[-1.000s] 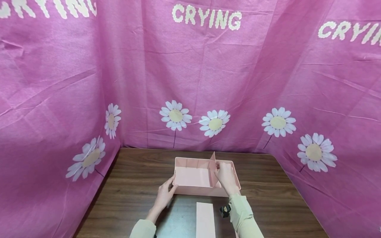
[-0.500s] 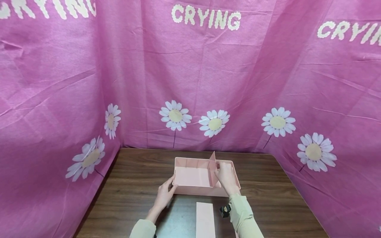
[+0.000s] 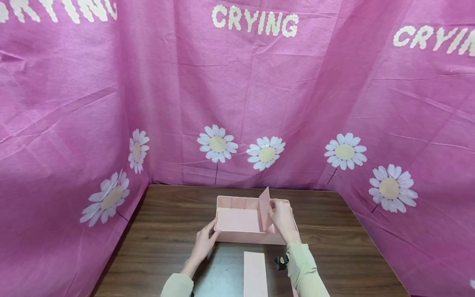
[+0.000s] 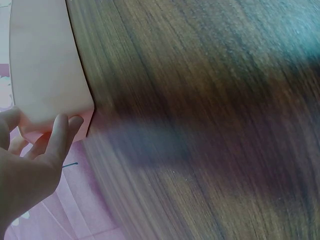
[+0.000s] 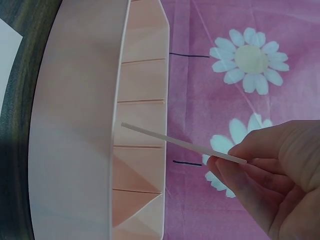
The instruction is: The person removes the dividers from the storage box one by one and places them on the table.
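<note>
A pale pink rectangular box with slotted inner walls sits toward the back of the table. My left hand holds its front left corner; in the left wrist view, fingers and thumb of that hand straddle the corner. Over the box's right part, my right hand pinches a thin pink divider panel by its edge. The panel stands upright and slightly tilted, its top above the rim. From the right wrist, it appears nearly edge-on between thumb and fingers, overlapping the slotted wall.
A second flat pink panel lies on the wooden table in front of the box. Part of another pink piece shows beside the right sleeve. A pink flowered curtain hangs round the table's back and sides.
The divider panel has risen a little and turned slightly in my right hand. My left hand stays at the box corner.
</note>
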